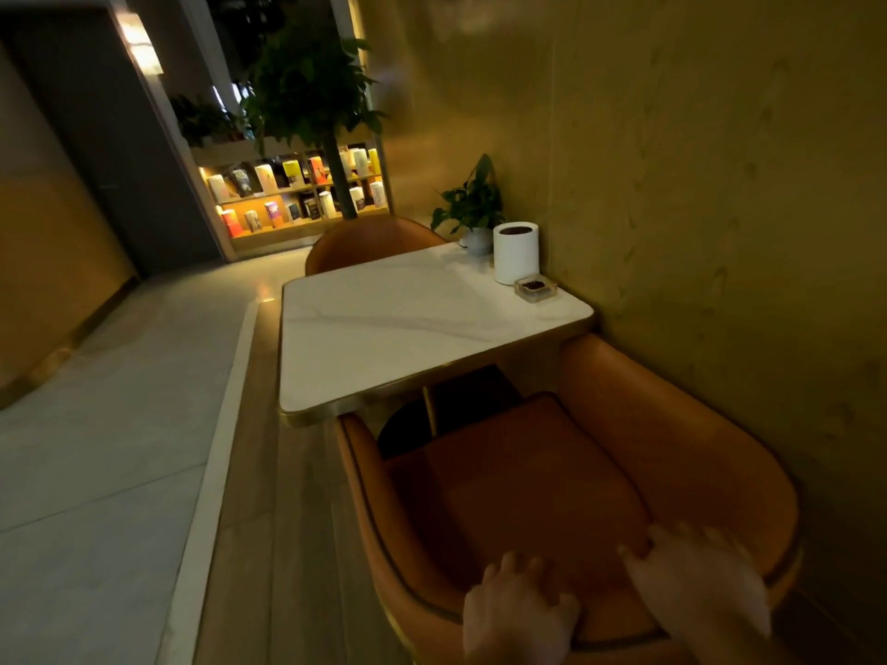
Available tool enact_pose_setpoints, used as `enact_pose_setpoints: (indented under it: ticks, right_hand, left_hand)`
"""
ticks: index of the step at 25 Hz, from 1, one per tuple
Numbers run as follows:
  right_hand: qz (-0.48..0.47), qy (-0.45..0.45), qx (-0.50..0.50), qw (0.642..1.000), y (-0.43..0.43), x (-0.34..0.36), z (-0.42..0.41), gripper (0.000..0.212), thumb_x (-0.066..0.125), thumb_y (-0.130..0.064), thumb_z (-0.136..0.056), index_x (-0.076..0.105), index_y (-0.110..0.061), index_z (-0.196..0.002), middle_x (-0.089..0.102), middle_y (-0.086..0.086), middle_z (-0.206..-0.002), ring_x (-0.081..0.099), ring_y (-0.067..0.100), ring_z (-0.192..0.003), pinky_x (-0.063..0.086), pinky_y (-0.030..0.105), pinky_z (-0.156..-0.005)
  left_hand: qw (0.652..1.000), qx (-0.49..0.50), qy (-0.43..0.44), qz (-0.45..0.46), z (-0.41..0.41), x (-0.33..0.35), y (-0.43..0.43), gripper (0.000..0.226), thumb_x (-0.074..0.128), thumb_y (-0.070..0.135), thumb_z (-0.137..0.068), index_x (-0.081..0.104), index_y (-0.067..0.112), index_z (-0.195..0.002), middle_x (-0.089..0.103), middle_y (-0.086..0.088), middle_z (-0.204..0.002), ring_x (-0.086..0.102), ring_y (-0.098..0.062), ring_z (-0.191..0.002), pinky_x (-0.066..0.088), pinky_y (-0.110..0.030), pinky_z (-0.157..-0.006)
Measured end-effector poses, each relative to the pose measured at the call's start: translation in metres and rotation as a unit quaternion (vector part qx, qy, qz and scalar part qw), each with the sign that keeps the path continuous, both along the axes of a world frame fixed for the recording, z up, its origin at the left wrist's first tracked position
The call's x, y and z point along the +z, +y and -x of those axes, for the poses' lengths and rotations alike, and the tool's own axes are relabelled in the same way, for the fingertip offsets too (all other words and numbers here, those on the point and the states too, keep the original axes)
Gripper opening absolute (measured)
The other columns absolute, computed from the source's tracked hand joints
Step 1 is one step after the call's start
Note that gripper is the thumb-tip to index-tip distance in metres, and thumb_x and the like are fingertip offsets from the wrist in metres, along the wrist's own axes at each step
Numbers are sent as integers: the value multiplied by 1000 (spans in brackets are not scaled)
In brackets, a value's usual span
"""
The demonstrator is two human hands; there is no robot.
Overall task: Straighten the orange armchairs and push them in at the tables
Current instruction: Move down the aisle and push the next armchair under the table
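An orange armchair [542, 472] stands right below me, its seat facing a white marble table [384, 324] with a gold rim. The chair's front sits at the table's near edge, its right arm close to the wall. Both my hands lie on the top of the backrest: my left hand [521, 604] curls its fingers over the rim, and my right hand [701, 575] grips the rim further right with the thumb on the inside. A second orange armchair [369, 242] stands at the table's far side, only its rounded back showing.
On the table by the yellow wall [720, 184] stand a white cylinder container [515, 252], a small ashtray [534, 286] and a potted plant [473, 208]. A raised wooden strip borders the tiled aisle [96, 448] at left. A lit bookshelf [297, 194] and tree stand behind.
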State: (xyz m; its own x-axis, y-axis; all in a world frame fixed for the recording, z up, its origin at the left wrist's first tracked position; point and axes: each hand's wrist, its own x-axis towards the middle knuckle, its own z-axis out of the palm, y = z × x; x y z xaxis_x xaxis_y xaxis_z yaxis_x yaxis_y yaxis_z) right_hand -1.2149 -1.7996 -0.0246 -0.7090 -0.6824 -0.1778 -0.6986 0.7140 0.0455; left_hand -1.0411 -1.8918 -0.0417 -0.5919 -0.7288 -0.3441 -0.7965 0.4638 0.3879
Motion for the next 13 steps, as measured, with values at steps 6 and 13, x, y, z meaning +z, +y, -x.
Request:
enact_pose_setpoints:
  ticks: [6, 13]
  right_hand:
    - [-82, -55, 22, 995, -2, 13, 3, 58, 23, -60, -89, 58, -32, -126, 52, -1, -136, 41, 25, -123, 25, 44, -102]
    - [-122, -60, 65, 989, -18, 19, 36, 58, 21, -65, -91, 63, -32, -113, 61, -4, -121, 48, 22, -113, 27, 44, -92]
  left_hand:
    - [982, -120, -125, -75, 8, 7, -14, 51, 20, 56, -96, 34, 41, -143, 27, 0, -159, 26, -39, -141, 27, -57, -108]
    - [989, -5, -111, -102, 14, 0, -19, 52, 24, 49, -101, 41, 26, -144, 40, -4, -148, 39, -29, -134, 33, -46, -109]
